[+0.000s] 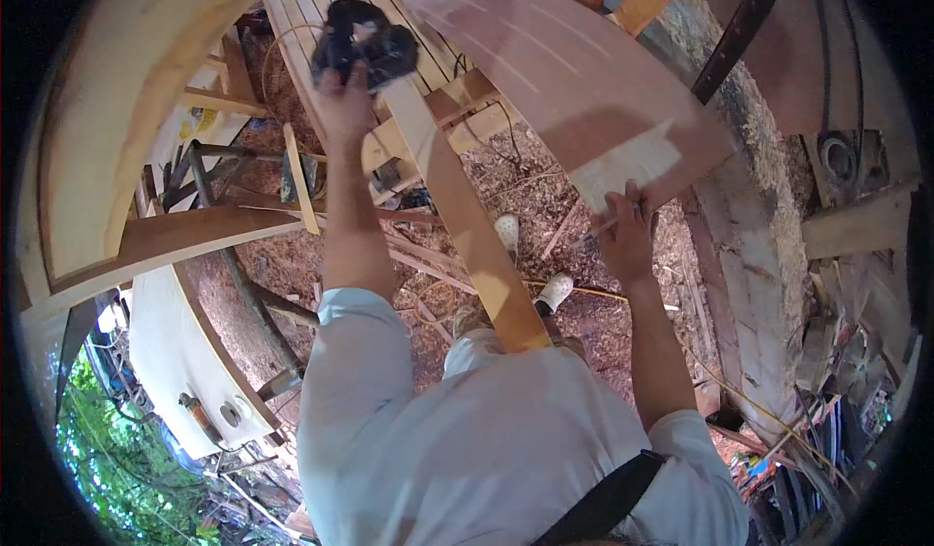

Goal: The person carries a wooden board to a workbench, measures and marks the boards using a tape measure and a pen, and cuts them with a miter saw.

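My left hand (347, 98) grips a black power tool (394, 52), which is partly blurred, at the far end of a long narrow plank (457, 210). That plank slants toward me, and its near end lies against the front of my body. At the near edge of a broad brownish panel (564, 79), my right hand (626, 223) has its fingers curled. A thin pale thing shows beside these fingers, too unclear to name. The panel carries several light streaks and a paler patch (632, 162) close to my right hand.
A slatted bench (292, 20) stands ahead. Wood shavings and offcuts cover the ground around my feet, and a yellow cord (593, 294) crosses it. Large curved wooden pieces (92, 127) rise at left. A pale board (185, 351) bears a small tool. A thick beam (749, 283) runs along the right.
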`<state>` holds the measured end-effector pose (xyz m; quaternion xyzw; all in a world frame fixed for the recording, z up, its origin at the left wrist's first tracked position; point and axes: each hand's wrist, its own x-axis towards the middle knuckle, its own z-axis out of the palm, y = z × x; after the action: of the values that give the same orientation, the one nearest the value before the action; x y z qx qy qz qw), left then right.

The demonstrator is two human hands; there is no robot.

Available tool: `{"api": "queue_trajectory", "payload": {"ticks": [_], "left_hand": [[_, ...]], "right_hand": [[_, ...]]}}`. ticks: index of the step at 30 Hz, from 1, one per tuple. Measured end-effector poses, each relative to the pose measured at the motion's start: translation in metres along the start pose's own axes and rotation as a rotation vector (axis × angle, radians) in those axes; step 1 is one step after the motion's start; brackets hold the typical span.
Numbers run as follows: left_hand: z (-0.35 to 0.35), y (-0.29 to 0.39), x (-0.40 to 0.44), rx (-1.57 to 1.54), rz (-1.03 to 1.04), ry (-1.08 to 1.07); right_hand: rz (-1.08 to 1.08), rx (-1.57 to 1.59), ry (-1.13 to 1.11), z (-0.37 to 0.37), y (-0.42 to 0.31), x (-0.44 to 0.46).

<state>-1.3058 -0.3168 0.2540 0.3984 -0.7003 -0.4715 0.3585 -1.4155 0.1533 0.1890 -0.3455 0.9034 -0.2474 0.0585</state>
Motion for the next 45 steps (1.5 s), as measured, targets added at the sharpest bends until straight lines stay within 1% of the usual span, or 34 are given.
{"api": "queue_trajectory", "payload": {"ticks": [1,3,5,6,7,8,10,11,13,14,15,16,18,19,22,23,24,25,27,29,30,32,33,35,36,37,38,39,40,42,43,44,45], "left_hand": [[-0.006,-0.016,0.018,0.041,0.214,0.088],[-0.026,-0.050,0.055,0.340,0.244,0.148],[-0.034,-0.032,0.055,0.422,0.182,0.073],[-0.033,-0.023,0.051,0.421,0.328,0.018],[-0.035,-0.055,0.067,0.415,0.332,0.006],[-0.047,-0.116,0.092,0.480,0.182,0.065],[-0.050,-0.156,0.109,0.544,0.033,0.107],[-0.051,-0.163,0.104,0.459,-0.113,0.113],[-0.049,-0.178,0.108,0.372,-0.263,0.091],[-0.059,-0.202,0.124,1.029,-0.197,-0.236],[-0.068,-0.225,0.140,1.636,0.059,-0.512],[-0.071,-0.233,0.136,1.732,0.120,-0.569],[-0.070,-0.247,0.140,1.282,-0.076,-0.385],[-0.068,-0.250,0.139,1.073,-0.136,-0.335],[-0.063,-0.259,0.134,0.761,-0.274,-0.321],[-0.063,-0.262,0.131,0.653,-0.381,-0.303],[-0.062,-0.263,0.129,0.514,-0.566,-0.247],[-0.065,-0.270,0.127,0.513,-0.573,-0.249],[-0.073,-0.282,0.118,1.098,-0.075,-0.276],[-0.086,-0.317,0.118,1.041,-0.097,-0.235],[-0.090,-0.325,0.115,0.895,-0.210,-0.285],[-0.090,-0.315,0.103,0.748,-0.319,-0.330],[-0.084,-0.309,0.091,0.695,-0.446,-0.353],[-0.081,-0.326,0.081,0.642,-0.571,-0.371],[-0.072,-0.359,0.074,0.683,-0.489,-0.441],[-0.068,-0.374,0.073,0.722,-0.403,-0.510],[-0.064,-0.367,0.064,0.722,-0.397,-0.505],[-0.051,-0.354,0.039,0.796,-0.126,-0.327],[-0.040,-0.313,0.011,0.846,-0.082,-0.274],[-0.014,-0.208,-0.052,0.947,-0.003,-0.162],[0.001,-0.173,-0.096,0.744,-0.015,-0.072],[0.012,-0.165,-0.125,0.538,-0.044,-0.074],[0.021,-0.168,-0.151,0.184,-0.196,-0.154]], "right_hand": [[0.004,0.000,-0.004,-0.001,-0.003,-0.001],[0.021,-0.044,0.000,-0.006,-0.009,0.001],[0.048,-0.065,-0.023,-0.012,-0.016,0.004],[0.071,-0.084,-0.056,-0.013,-0.017,0.004],[0.083,-0.087,-0.051,-0.013,-0.015,0.004],[0.077,-0.056,-0.054,-0.011,-0.013,0.003],[0.087,-0.027,-0.057,-0.008,-0.011,0.002],[0.079,-0.016,-0.051,-0.008,-0.011,0.002],[0.096,-0.016,-0.045,-0.009,-0.013,0.000],[0.114,-0.064,-0.080,-0.012,-0.017,0.001],[0.131,-0.114,-0.115,-0.015,-0.019,0.003],[0.149,-0.126,-0.119,-0.016,-0.020,0.003],[0.114,-0.108,-0.089,-0.015,-0.021,0.004],[0.125,-0.111,-0.100,-0.017,-0.022,0.004],[0.147,-0.128,-0.144,-0.014,-0.024,0.005],[0.123,-0.106,-0.108,-0.010,-0.021,0.004],[0.100,-0.085,-0.070,-0.007,-0.020,0.004],[0.101,-0.088,-0.076,-0.007,-0.021,0.006],[0.093,-0.084,-0.066,-0.009,-0.026,0.007],[0.097,-0.095,-0.074,-0.010,-0.028,0.008],[0.101,-0.104,-0.077,-0.010,-0.029,0.010],[0.109,-0.113,-0.080,-0.011,-0.030,0.010],[0.120,-0.122,-0.083,-0.011,-0.031,0.009],[0.111,-0.125,-0.072,-0.012,-0.032,0.009],[0.104,-0.130,-0.059,-0.013,-0.033,0.009],[0.100,-0.127,-0.052,-0.017,-0.040,0.012],[0.122,-0.218,-0.068,-0.024,-0.051,0.016],[0.143,-0.308,-0.082,-0.029,-0.058,0.016],[0.135,-0.303,-0.071,-0.031,-0.059,0.014],[0.005,0.053,0.113,-0.033,-0.065,-0.003],[-0.006,0.065,0.119,-0.031,-0.071,-0.013],[-0.061,0.260,0.017,-0.027,-0.079,-0.026],[-0.123,0.453,-0.088,-0.021,-0.086,-0.038]]}}
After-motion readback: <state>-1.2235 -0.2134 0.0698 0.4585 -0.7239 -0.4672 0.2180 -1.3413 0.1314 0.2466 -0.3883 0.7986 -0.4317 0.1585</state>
